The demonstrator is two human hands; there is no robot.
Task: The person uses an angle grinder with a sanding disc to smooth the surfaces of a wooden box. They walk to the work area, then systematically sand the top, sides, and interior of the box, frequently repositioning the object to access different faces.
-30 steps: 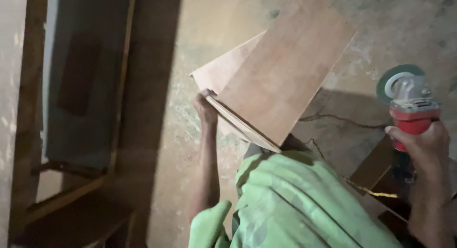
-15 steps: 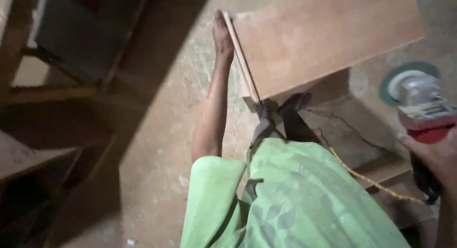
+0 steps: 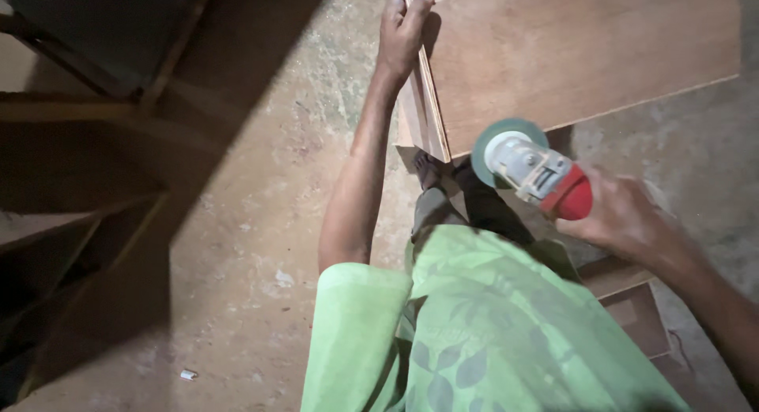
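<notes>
The fingers of the left hand [image 3: 403, 28] are curled tight over the top corner of a stack of thin plywood boards [image 3: 569, 60], thumb on the near side, pinching the edges together at the upper border of the view. The boards stand on edge on the concrete floor [image 3: 261, 222], their broad brown face slanting toward the upper right and their layered edge running down to a lower corner that rests just beside the person's foot [image 3: 429, 171]. The right hand [image 3: 624, 218] is blurred, but its fingers are wrapped closed around the red body of an angle grinder [image 3: 534, 171]; the grey gear head and green disc point up and left, the disc close to the boards' lower edge, whether touching I cannot tell. The person's green leaf-patterned garment [image 3: 490, 325] fills the bottom centre. A dark wooden box frame [image 3: 632, 313] lies on the floor under the right forearm, and wooden furniture frames [image 3: 95, 143] stand in shadow along the left edge.
</notes>
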